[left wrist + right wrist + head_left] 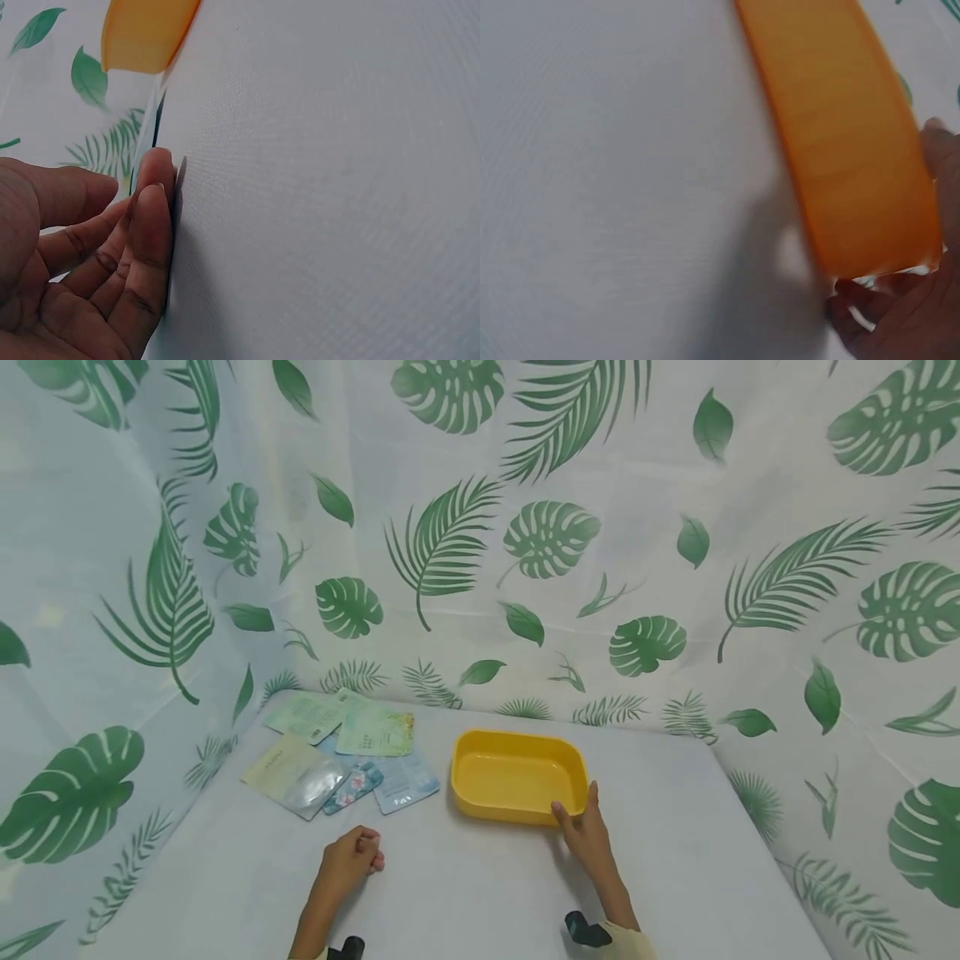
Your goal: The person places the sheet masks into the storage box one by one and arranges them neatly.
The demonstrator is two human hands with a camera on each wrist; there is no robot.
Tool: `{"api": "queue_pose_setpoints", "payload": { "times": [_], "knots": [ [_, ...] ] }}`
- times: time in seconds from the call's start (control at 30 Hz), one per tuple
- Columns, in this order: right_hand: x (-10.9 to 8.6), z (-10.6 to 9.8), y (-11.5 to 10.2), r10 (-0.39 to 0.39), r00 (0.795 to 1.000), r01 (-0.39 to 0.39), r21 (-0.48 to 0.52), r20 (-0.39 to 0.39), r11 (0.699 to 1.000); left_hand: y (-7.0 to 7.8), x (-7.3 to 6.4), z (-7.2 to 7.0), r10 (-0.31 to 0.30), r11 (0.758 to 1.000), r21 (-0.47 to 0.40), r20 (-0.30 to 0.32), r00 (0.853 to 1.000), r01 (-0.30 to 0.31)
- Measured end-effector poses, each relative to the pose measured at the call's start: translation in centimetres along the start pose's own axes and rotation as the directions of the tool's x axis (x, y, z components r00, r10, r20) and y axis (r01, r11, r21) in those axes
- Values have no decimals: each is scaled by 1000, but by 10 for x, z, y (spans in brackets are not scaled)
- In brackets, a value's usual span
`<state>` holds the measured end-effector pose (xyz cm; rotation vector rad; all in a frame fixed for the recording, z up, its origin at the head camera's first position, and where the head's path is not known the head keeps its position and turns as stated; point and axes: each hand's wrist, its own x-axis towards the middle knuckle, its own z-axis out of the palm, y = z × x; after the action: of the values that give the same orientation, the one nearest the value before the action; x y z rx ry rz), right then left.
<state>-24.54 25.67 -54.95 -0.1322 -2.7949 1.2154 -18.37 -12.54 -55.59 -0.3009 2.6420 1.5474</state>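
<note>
A yellow plastic basin [517, 777], shallow with rounded corners, stands right of the middle of the table. My right hand [588, 843] holds its near right corner, thumb at the front rim and fingers along the right side. In the right wrist view the basin's wall [847, 135] shows close up, with the fingers around its end. My left hand [348, 862] rests on the table with loosely curled fingers and nothing in it. Just beyond it lie several flat sachets, among them a cream and silver one [281, 768] and a blue floral one [355, 787].
Behind those, two green sachets [375, 732] overlap near the table's back left corner; a light blue one [405, 783] lies at the pile's right. A leaf-printed curtain [465, 635] hangs along the back and sides of the white table [465, 893].
</note>
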Motion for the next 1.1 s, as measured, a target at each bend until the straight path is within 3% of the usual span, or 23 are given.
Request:
{"api": "queue_pose_setpoints", "payload": {
  "times": [0.17,0.43,0.6,0.87,1.1],
  "knots": [
    [-2,9,11,72,997,-73,61,23,995,-2,-2,0,-19,1000,4,-1,1000,19],
    [0,15,15,-5,1000,8,119,-27,993,-10,4,0,-75,993,-96,-68,995,69],
    [-1,17,18,-36,998,41,112,-43,993,-15,7,0,-94,991,-106,-76,993,86],
    [-3,9,15,-41,998,47,136,-44,990,7,24,14,-78,997,-3,-92,993,78],
    [-2,12,11,-26,999,29,153,-22,988,22,40,20,-138,990,-49,-82,987,135]
  ]
}}
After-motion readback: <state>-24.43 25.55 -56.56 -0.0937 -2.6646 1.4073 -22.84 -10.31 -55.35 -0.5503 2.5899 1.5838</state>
